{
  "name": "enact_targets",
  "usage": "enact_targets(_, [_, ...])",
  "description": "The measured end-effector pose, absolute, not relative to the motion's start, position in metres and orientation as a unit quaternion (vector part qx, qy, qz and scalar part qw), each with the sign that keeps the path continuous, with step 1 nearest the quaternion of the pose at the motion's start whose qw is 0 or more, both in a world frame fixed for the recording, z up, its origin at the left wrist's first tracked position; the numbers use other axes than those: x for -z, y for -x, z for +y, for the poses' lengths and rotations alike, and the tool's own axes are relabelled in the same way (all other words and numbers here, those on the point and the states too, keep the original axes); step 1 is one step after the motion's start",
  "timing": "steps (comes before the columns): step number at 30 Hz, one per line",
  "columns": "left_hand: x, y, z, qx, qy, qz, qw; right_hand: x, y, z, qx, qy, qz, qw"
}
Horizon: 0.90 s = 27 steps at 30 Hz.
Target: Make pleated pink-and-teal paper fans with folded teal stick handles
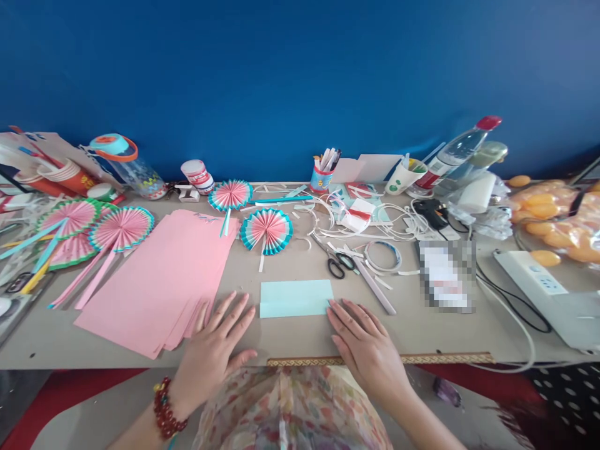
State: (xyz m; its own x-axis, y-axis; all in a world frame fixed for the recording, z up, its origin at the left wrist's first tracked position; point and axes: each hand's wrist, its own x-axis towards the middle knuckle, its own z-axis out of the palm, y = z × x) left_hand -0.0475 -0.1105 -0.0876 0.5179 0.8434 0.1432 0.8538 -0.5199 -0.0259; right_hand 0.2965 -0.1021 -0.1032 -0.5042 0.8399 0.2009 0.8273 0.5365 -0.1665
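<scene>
A light blue strip of paper [296, 299] with a crease along its length lies flat on the table in front of me. My right hand [363, 334] rests at its right end, fingers stretched out and the fingertips touching the paper's edge. On the other side my left hand [216, 340] lies with its fingers spread, a little apart from the strip. Its outer fingers reach the edge of a stack of pink paper [164, 275]. Beyond the strip are two round pleated paper fans, a pink-and-blue fan [266, 232] and a second fan [230, 195].
Scissors [341, 264], a tape roll [383, 257] and a lilac strip [376, 287] lie to the right, near tangled white cords. More fans [120, 228] are at the left. A pen holder [323, 178], plastic bottle [452, 156] and power strip [546, 278] stand farther off.
</scene>
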Motion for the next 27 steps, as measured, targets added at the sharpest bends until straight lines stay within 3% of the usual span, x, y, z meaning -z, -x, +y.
enact_targets(4, [0.087,0.03,-0.101,0.093,0.862,-0.497,0.03,0.101,-0.295,-0.103,-0.021,0.505,-0.853,0.129])
enact_targets(10, [0.09,0.018,-0.094,0.043,0.927,-0.371,0.013,0.104,-0.306,-0.1,-0.025,0.515,-0.845,0.14])
enact_targets(19, [0.092,0.026,-0.097,0.05,0.921,-0.387,-0.007,0.1,-0.306,-0.085,-0.03,0.52,-0.827,0.212])
enact_targets(27, [0.092,0.013,-0.085,0.107,0.873,-0.468,-0.088,0.096,-0.278,-0.071,-0.099,0.478,-0.849,0.203])
